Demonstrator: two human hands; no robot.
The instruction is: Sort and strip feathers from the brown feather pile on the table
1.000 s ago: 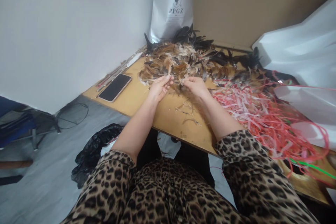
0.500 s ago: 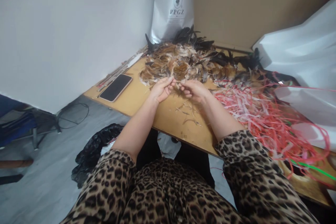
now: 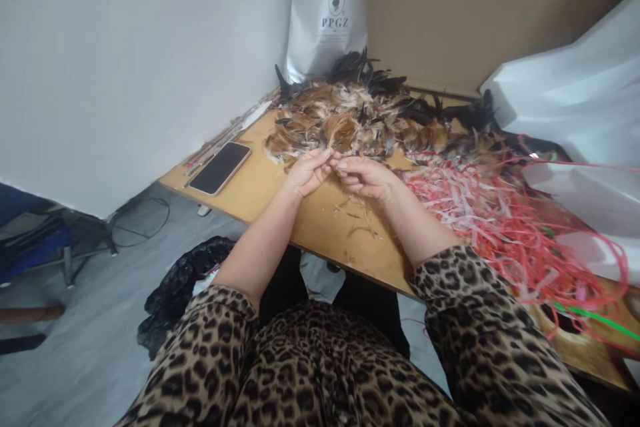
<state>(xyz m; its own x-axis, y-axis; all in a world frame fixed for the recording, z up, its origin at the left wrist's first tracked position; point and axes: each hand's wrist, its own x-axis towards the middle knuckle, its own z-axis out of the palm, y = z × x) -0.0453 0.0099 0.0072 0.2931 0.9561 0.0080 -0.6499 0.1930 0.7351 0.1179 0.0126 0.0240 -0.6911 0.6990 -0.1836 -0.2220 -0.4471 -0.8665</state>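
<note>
A heap of brown, white and black feathers [image 3: 360, 117] lies on the far part of a wooden table [image 3: 260, 190]. My left hand [image 3: 307, 173] and my right hand [image 3: 365, 177] meet at the heap's near edge, fingertips touching. Both hands have their fingers curled and pinched together on a small bunch of feathers. Loose feather scraps [image 3: 357, 210] lie on the table just below my right hand.
A phone [image 3: 220, 167] lies face up at the table's left end. A tangle of red and pink strips [image 3: 500, 220] covers the right side. A white PPGZ bag [image 3: 327, 13] leans in the corner. White sheeting [image 3: 575, 100] rises at right. A black bag [image 3: 180, 287] sits on the floor.
My right hand has moved left toward my left hand, and the two now touch at the fingertips. Both have drawn slightly back from the heap.
</note>
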